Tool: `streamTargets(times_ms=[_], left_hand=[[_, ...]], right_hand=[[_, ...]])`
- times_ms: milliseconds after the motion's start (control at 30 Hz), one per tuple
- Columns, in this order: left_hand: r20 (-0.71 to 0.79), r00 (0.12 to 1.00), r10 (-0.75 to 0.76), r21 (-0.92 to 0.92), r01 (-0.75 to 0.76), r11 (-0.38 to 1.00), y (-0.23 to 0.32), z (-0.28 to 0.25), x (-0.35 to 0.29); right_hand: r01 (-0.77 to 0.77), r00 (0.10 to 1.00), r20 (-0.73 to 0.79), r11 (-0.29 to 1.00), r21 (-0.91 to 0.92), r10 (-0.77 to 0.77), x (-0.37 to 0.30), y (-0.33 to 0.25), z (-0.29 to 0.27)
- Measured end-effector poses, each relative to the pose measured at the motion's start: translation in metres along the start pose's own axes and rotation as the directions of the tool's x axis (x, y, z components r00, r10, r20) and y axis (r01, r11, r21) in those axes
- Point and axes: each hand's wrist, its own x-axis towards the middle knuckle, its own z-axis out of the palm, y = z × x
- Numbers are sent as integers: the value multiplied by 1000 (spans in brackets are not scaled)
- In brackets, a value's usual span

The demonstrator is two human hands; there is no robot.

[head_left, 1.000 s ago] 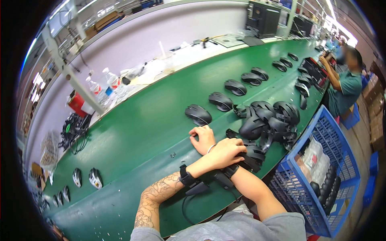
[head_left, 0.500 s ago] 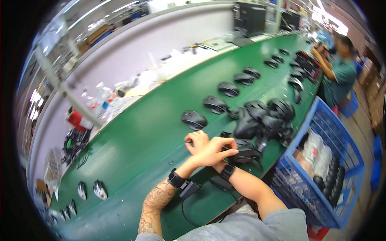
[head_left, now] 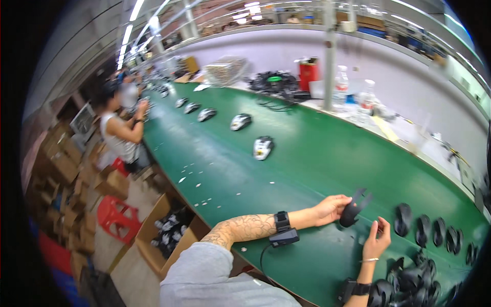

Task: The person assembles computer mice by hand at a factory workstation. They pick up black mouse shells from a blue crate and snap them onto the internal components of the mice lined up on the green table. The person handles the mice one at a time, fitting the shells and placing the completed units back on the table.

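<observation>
Between the thumb and fingers of my left hand (head_left: 331,209) is a black mouse top shell (head_left: 352,214), tilted above the green bench (head_left: 302,243). Beside it, my right hand (head_left: 377,239) has its fingers raised and apart, with nothing in them. Right of the hands, several black mice (head_left: 402,219) stand in a row along the bench. Nearer me, a heap of black mouse shells (head_left: 413,279) lies by my right forearm. Farther left, a white-and-black mouse body without its cover (head_left: 263,147) rests on the bench, and others form a line behind it.
A cardboard box (head_left: 153,225) of mouse parts stands left of the bench, near a red stool (head_left: 117,217). A person (head_left: 123,133) works farther along that side. Plastic bottles (head_left: 341,84), a red can (head_left: 308,75) and black cables (head_left: 279,84) line the back ledge.
The view has swung far to the left. My hands, crossed over each other beside the black parts earlier, are now apart, and the mouse top shell shows in my left hand.
</observation>
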Motion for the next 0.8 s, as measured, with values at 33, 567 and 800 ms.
streamTargets(times_ms=[33, 567, 800], left_hand=[[-12, 1000, 8, -20, -9, 1000, -6, -9, -5], [298, 954, 23, 475, -169, 864, -23, -27, -21], [296, 955, 34, 220, -103, 970, -21, -16, -25]], right_hand=[[-12, 998, 69, 996, 92, 6, -3, -2, 1], [107, 915, 388, 994, 38, -114, -23, -45, 21], [243, 898, 388, 969, -43, -207, -22, -45, 18]])
